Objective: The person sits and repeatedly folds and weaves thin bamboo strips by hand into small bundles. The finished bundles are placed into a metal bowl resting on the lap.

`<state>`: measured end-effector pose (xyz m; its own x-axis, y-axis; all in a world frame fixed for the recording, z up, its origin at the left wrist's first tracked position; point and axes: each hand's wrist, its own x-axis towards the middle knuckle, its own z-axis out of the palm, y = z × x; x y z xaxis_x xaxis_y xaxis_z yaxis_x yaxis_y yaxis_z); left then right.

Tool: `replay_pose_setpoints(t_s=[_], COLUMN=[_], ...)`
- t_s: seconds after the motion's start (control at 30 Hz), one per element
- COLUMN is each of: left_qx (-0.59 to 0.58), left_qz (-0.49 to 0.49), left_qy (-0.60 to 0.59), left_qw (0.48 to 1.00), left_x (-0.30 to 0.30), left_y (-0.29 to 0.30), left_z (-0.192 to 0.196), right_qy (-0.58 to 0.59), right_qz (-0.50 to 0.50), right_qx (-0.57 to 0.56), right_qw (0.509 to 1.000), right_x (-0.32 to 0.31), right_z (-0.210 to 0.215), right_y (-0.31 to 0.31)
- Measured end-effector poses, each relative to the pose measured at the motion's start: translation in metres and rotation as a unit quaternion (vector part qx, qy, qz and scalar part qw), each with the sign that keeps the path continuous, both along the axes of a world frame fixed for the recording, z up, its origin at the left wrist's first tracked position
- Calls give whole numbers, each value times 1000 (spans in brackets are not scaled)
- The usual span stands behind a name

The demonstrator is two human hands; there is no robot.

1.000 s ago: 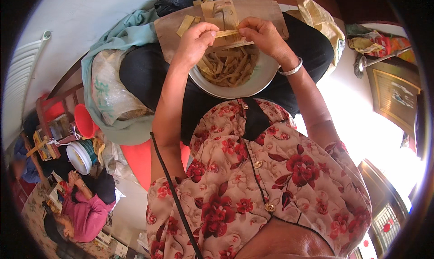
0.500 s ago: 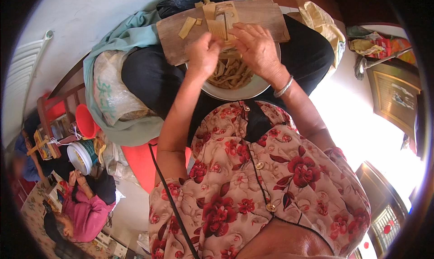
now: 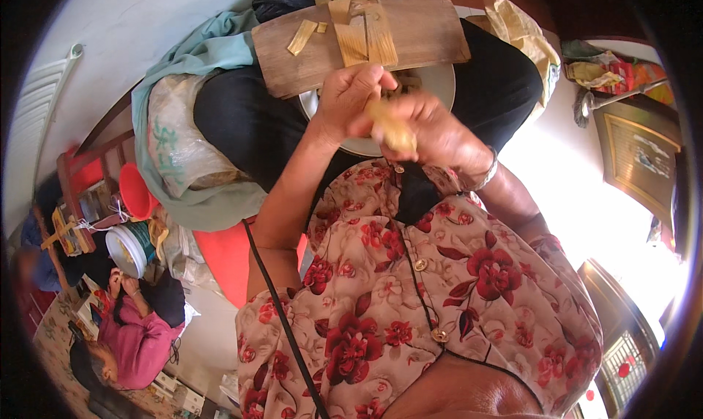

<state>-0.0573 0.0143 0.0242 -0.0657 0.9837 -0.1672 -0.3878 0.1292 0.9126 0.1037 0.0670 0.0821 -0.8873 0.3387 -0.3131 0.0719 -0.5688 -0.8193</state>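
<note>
Head view: both hands closed on a pale yellow strip above the lap.
Left hand [image 3: 351, 100] and right hand [image 3: 432, 126] pinch the blurred strip [image 3: 392, 130] over the white bowl [image 3: 439, 82]; a loose grip could drop it; the wooden board [image 3: 359, 42], balanced on the knees, might tip, spilling its cut pieces [image 3: 362, 31].

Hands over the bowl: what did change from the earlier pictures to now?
Both hands left the bowl and came up toward the chest. The left hand and right hand now meet around a pale yellow piece, blurred. Earlier they picked among strips in the bowl. The board with its strips stayed on the lap.
</note>
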Motion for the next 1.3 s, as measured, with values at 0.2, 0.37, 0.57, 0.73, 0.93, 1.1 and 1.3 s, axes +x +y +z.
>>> replay_pose_setpoints(t_s=[0.2, 0.37, 0.57, 0.73, 0.93, 1.1, 1.3], left_qx=[1, -33, 56, 160, 175, 72, -57], left_qz=[-28, 14, 65, 133, 124, 109, 145], left_qy=[-122, -156, 503, 627, 462, 460, 224], left_qw=[992, 987, 860, 751, 860, 878, 962], left_x=[20, 23, 19, 31, 41, 41, 43], left_y=[3, 6, -5, -10, -15, -1, 13], left_z=[17, -17, -33, -39, -46, -22, -40], right_qy=[-78, -217, -262, -160, -11, -144, -121], right_qz=[-262, -190, -109, -100, -114, -190, -251], right_qx=[514, 706, 682, 166, -159, 400, 544], right_qw=[813, 647, 675, 968, 981, 885, 792], right_x=[-24, -17, -4, 9, 18, 8, 1], right_z=[-45, -55, -66, -112, -108, -102, -78], right_y=[35, 41, 38, 28, 18, 14, 18])
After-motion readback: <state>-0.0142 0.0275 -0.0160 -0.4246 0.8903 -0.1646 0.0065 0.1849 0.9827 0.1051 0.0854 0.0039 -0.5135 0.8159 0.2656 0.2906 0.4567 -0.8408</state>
